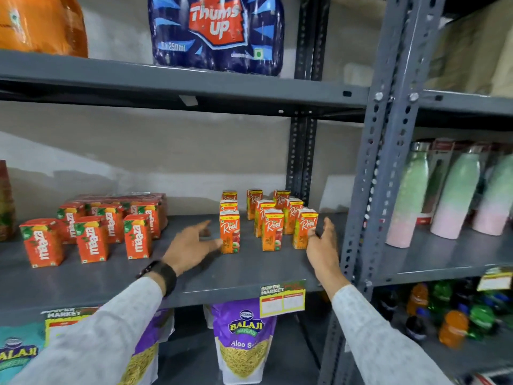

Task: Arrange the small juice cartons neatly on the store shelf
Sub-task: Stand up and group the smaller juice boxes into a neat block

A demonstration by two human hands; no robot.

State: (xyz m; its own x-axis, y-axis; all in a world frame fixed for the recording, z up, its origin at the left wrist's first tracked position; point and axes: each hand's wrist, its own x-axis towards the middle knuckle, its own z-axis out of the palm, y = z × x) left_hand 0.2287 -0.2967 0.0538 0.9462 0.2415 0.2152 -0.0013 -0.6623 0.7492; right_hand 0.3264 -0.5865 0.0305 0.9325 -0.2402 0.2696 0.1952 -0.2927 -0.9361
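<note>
With both hands spread open either side of the Real juice cartons (266, 219) on right of shelf (194, 276), left hand (191, 250) touching near-left carton, right hand (322, 245) at near-right: uneven squeeze likely topples tall narrow cartons

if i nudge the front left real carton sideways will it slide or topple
The tall, narrow orange Real juice carton stands upright on a small base, so a push near its top would probably tip it; low down, where the left hand touches it, it should slide. The grey metal shelf looks smooth. Its cardboard walls likely stay stiff.
</note>
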